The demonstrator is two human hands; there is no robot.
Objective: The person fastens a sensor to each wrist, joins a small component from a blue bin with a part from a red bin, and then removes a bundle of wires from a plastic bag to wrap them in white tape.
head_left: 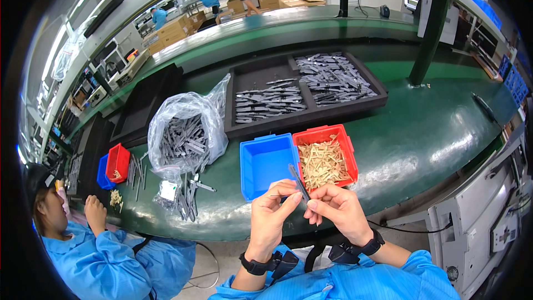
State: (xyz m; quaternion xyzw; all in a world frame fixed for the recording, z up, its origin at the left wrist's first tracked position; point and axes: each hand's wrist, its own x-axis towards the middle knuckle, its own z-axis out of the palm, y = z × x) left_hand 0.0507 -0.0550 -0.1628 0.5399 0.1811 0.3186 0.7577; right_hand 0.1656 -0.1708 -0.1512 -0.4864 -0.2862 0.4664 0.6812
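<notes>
A slim dark grey plastic part (298, 179) is held up over the front of the green table. My left hand (272, 214) pinches it between thumb and fingers. At its lower end, the thumb and forefinger of my right hand (340, 211) also close on it. Just beyond my hands sit a blue bin (265, 161) showing a bare bottom and, touching it on the right, a red bin (352, 158) heaped with small gold-coloured pieces (322, 164). My fingertips hide whatever lies between them at the part's lower end.
Behind the bins, a black compartment tray (264, 70) holds many grey parts (333, 78). A clear plastic bag (219, 100) of similar parts stands left, loose ones (189, 197) before it. A co-worker (105, 250) sits at left near a small red bin (118, 161). A green post (430, 39) rises at right.
</notes>
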